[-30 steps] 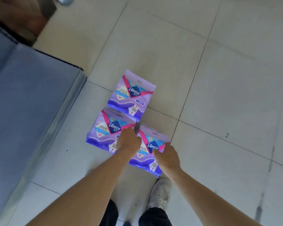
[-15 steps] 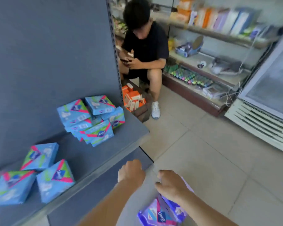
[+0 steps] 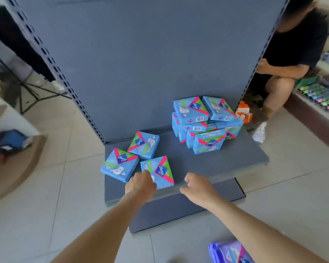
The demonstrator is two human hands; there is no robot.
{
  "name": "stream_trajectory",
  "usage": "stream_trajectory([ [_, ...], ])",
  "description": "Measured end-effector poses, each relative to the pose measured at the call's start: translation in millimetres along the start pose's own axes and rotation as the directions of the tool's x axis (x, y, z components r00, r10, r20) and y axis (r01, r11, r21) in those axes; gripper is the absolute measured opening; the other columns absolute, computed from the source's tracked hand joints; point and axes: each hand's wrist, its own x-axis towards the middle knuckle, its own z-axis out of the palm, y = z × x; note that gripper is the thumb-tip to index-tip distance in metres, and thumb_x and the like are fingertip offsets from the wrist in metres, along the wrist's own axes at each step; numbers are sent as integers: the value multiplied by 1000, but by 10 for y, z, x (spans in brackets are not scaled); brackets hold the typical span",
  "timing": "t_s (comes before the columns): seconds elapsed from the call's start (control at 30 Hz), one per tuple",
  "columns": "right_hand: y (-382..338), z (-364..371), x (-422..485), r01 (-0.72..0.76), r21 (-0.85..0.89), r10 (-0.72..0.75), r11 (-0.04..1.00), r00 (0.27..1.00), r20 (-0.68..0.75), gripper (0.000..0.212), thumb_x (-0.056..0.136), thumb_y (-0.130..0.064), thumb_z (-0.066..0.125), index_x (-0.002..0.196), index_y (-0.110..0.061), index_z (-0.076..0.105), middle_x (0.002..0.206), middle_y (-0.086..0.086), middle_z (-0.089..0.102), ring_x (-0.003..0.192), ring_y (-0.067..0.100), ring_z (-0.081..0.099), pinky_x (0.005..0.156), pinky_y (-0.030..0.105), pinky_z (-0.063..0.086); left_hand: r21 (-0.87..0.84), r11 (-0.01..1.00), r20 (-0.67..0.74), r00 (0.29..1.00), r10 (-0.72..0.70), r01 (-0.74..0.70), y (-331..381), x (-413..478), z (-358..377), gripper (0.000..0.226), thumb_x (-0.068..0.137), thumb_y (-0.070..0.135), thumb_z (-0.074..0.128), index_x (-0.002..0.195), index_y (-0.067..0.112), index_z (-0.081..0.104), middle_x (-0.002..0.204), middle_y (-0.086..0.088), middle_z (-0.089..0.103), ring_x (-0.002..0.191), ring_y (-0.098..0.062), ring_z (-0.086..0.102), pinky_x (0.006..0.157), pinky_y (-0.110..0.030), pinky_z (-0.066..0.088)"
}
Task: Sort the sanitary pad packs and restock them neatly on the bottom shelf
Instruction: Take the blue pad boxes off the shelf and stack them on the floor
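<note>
In the head view, the grey bottom shelf [image 3: 245, 156] carries only blue packs. Three lie loose and askew at its front left. A jumbled pile [image 3: 203, 122] of the same blue packs sits at the back right, against the rear panel.

The left hand [image 3: 140, 184] rests at the near corner of the nearest blue pack [image 3: 160, 172]. Its fingers are hidden behind its back, so it cannot be told whether it grips the pack. The right hand [image 3: 198, 185] hangs over the shelf's front edge, loosely curled and holding nothing.

The purple packs [image 3: 230, 251] lie on the floor [image 3: 46, 215] at the lower right, well apart from the shelf.

The task looks to be at an early stage: nothing is lined up yet. Both blue groups need straightening, and the purple packs are not yet shelved.
</note>
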Motion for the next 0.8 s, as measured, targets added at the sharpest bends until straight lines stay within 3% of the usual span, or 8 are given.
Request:
stream_trajectory([
  [0.2, -361, 350, 321, 18, -8, -18, 1000, 1000, -13, 21, 85, -30, 59, 89, -18, 43, 93, -1, 54, 81, 21, 50, 50, 23, 29, -16, 998, -37, 998, -54, 54, -391, 397, -107, 25, 90, 18, 45, 110, 10, 57, 113, -12, 61, 102, -33, 59, 74, -34, 44],
  [0.27, -454, 431, 464, -10, -1, 10, 1000, 999, -46, 24, 85, -30, 59, 97, -15, 45, 105, 3, 56, 95, 24, 54, 62, 26, 37, -7, 998, -48, 997, -61, 61, -490, 537, -150, 25, 90, 17, 46, 111, 10, 58, 112, -12, 61, 101, -33, 59, 73, -34, 45],
  [0.33, -540, 530, 618, -53, 21, 55, 998, 994, -93, 41, 84, -36, 62, 111, -9, 47, 118, 9, 53, 111, 27, 52, 81, 31, 43, -14, 998, -44, 997, -66, 65, -589, 678, -175, 25, 88, 17, 50, 111, 12, 60, 112, -12, 61, 100, -32, 60, 76, -35, 48],
  [0.43, -654, 693, 816, -114, 18, 115, 993, 981, -156, 70, 77, -53, 67, 122, -4, 44, 124, 11, 48, 119, 29, 45, 92, 35, 42, -4, 998, -36, 997, -61, 61, -713, 886, -161, 27, 88, 18, 53, 113, 12, 59, 115, -12, 60, 103, -33, 59, 80, -36, 50],
  [0.6, -714, 970, 961, -264, -91, 243, 960, 950, -196, 110, 57, -71, 73, 131, 0, 32, 127, 11, 43, 119, 28, 45, 88, 36, 46, -49, 998, -112, 992, -53, 48, -871, 1131, -74, 30, 84, 12, 53, 113, 14, 60, 118, -10, 60, 107, -32, 58, 79, -34, 47],
  [0.7, -703, 1055, 1019, -271, -117, 242, 955, 946, -217, 108, 51, -68, 79, 126, -2, 35, 125, 11, 43, 115, 28, 46, 85, 36, 47, -84, 996, -196, 980, -24, 8, -967, 1259, -43, 33, 83, 6, 51, 114, 12, 60, 118, -10, 59, 106, -32, 56, 80, -37, 48],
  [0.8, -722, 983, 1098, -323, -36, 311, 946, 932, -186, 108, 42, -59, 88, 120, -5, 38, 123, 11, 41, 114, 29, 45, 84, 36, 47, -95, 995, -249, 968, -39, 16, -1057, 1341, -52, 33, 84, 6, 53, 117, 8, 54, 120, -12, 51, 112, -32, 49, 82, -39, 45],
])
